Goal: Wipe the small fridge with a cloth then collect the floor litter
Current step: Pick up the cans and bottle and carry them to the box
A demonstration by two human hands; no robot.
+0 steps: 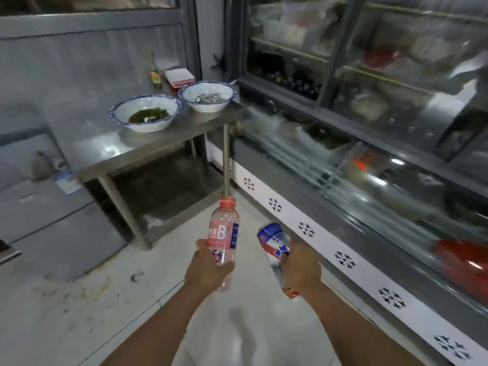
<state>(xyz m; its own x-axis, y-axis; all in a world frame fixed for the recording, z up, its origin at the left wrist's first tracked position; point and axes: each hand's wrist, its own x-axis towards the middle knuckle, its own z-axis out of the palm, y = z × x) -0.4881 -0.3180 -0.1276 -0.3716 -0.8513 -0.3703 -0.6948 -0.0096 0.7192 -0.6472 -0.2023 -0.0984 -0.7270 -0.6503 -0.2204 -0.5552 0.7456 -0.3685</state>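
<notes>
Above the pale tiled floor [232,334], both hands are held out in front of the person, each wrapped around a piece of litter. The left hand [207,270] grips a clear plastic bottle [223,233] by its lower half; the bottle stands nearly upright, has an orange cap and a pink label with a large white B, and looks empty. The right hand [299,268] holds a can [276,249] printed in blue, white and red, tilted so that its top leans up and to the left, with the fingers curled round its middle. The two items are near each other but apart. To the right runs a long glass-fronted fridge [369,180] with a white band of dark snowflake marks along its base; food trays and a red container show blurred behind the glass. Ahead stands a steel table [148,151], its near leg rising just behind the bottle's cap. On it sit two blue-rimmed white bowls: the left bowl [145,112] holds dark greens in sauce, the right bowl [207,95] holds something pale that I cannot make out. Behind them are a green glass bottle [155,75] and a stack of plates [179,77]. The floor at lower left is marked with dirty smears.
</notes>
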